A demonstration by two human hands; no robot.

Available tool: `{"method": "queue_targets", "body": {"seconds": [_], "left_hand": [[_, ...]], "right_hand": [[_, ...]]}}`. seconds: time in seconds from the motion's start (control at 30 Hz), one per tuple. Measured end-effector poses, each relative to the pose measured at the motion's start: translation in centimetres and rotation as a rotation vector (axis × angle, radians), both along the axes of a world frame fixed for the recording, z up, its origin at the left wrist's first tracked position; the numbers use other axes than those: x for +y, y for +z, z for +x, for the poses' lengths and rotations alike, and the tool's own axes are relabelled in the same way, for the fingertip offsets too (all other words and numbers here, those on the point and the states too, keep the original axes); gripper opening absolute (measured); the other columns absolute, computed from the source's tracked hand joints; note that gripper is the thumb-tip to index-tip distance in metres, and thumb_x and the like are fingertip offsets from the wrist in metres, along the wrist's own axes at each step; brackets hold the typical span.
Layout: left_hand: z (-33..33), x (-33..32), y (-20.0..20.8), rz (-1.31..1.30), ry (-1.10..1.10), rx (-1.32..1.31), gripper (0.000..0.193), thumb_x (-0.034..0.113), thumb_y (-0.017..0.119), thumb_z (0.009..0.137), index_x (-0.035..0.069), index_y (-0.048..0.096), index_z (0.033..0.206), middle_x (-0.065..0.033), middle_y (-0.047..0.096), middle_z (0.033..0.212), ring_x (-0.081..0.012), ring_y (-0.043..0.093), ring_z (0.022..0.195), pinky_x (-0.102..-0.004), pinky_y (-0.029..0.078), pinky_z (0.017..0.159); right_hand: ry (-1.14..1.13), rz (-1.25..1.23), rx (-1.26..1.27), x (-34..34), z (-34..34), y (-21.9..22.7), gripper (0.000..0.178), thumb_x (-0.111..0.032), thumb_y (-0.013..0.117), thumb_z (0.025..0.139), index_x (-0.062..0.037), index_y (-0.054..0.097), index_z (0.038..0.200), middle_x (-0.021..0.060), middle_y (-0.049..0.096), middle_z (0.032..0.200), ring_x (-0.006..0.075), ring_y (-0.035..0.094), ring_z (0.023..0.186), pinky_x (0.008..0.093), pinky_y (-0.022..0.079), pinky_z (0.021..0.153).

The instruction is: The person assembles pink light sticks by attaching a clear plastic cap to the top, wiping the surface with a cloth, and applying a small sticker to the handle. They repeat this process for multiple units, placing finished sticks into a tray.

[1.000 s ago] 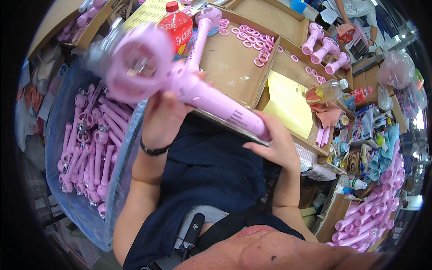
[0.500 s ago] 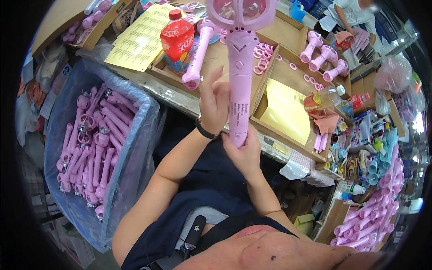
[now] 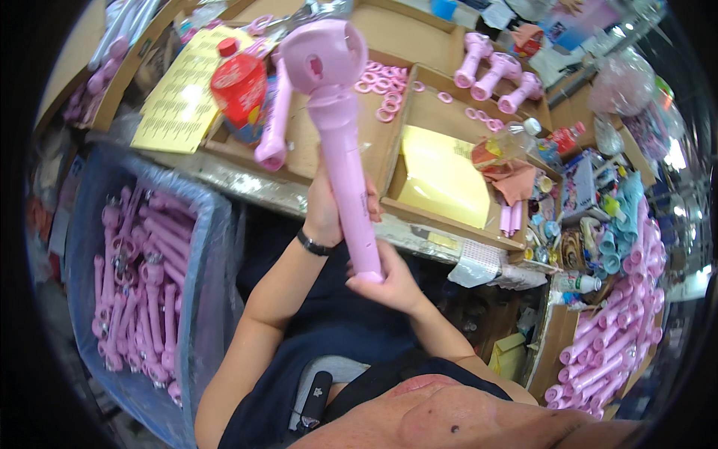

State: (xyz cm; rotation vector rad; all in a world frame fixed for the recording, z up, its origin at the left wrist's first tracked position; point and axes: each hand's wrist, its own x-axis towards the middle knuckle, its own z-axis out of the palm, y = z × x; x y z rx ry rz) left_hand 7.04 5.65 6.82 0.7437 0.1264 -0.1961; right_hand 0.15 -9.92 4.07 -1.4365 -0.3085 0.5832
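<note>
A pink toy wand point(image 3: 345, 161) with a wide round head and a long handle is held up in front of me, its head tilted to the left. My left hand point(image 3: 323, 213) is wrapped round the handle from behind, with fingertips showing on its right side. At the bottom end of the handle, my right hand point(image 3: 393, 278) grips it with the thumb across the base. Another pink wand point(image 3: 277, 123) lies behind it on the bench, beside a red-capped bottle point(image 3: 238, 82). Small pink rings point(image 3: 389, 97) lie in a shallow cardboard tray point(image 3: 299, 161).
A blue-lined bin point(image 3: 213, 247) of pink wands stands on the left. Right of centre, a tray holds yellow paper point(image 3: 445, 179) and short pink pieces point(image 3: 497, 75). Bottles and small parts crowd the right, near a box of stacked pink handles point(image 3: 606, 337).
The wand has turned about its length and come lower, its head leaning left. My left hand has closed round the handle; my right hand has moved down to its base. The view has shifted.
</note>
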Motion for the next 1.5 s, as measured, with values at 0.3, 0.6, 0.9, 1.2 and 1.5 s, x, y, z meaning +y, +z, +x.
{"method": "queue_targets", "body": {"seconds": [0.3, 0.6, 0.9, 1.2, 1.5], "left_hand": [[0.4, -4.9, -0.8, 1.29, -0.146, -0.896, 0.027, 0.022, 0.054, 0.09, -0.002, 0.058, 0.104, -0.0166, 0.064, 0.094, -0.0306, 0.061, 0.087, -0.0393, 0.047, 0.083], [9.7, -9.9, -3.8, 1.984, -0.812, -0.745, 0.076, 0.068, 0.034, 0.084, 0.018, 0.031, 0.142, -0.0216, 0.026, 0.145, -0.0459, 0.023, 0.132, -0.06, 0.022, 0.104], [10.5, -10.3, -5.9, 2.026, -0.835, -0.616, 0.088, 0.073, 0.041, 0.079, 0.024, 0.015, 0.147, -0.0185, 0.0, 0.153, -0.0461, -0.003, 0.138, -0.0672, 0.004, 0.104], [10.5, -10.2, -5.6, 1.962, -0.835, -0.582, 0.09, 0.073, 0.045, 0.077, 0.025, 0.015, 0.147, -0.0181, -0.001, 0.153, -0.0454, -0.005, 0.138, -0.0669, 0.003, 0.104], [10.8, -10.4, -5.6, 2.015, -0.866, -0.59, 0.091, 0.071, 0.047, 0.077, 0.025, 0.013, 0.148, -0.0171, -0.004, 0.153, -0.0456, -0.007, 0.138, -0.0658, 0.007, 0.105]], "right_hand": [[-0.597, -0.012, -0.208, -9.1, 4.2, 3.6, 0.032, -0.014, 0.065, 0.08, -0.0018, 0.054, 0.107, 0.0053, 0.062, 0.086, 0.01, 0.059, 0.069, 0.0237, 0.048, 0.059], [-0.882, -0.452, -0.252, -25.7, 29.0, 13.3, 0.033, -0.031, 0.066, 0.077, -0.0002, 0.06, 0.087, 0.0062, 0.061, 0.072, 0.0123, 0.059, 0.053, 0.021, 0.033, 0.037], [-0.919, -0.322, -0.071, -27.7, 43.4, 5.6, 0.038, -0.028, 0.068, 0.074, 0.0023, 0.057, 0.094, 0.0098, 0.061, 0.073, 0.0171, 0.061, 0.051, 0.0219, 0.031, 0.032], [-0.896, -0.125, -0.109, -27.7, 46.3, 2.7, 0.037, -0.032, 0.067, 0.084, 0.0011, 0.058, 0.098, 0.0084, 0.061, 0.082, 0.0167, 0.059, 0.064, 0.0244, 0.046, 0.052], [-0.874, 0.401, -0.302, -27.6, 30.1, 1.1, 0.043, -0.032, 0.05, 0.093, 0.0007, 0.047, 0.12, 0.0089, 0.059, 0.105, 0.0208, 0.057, 0.095, 0.0351, 0.046, 0.085]]}}
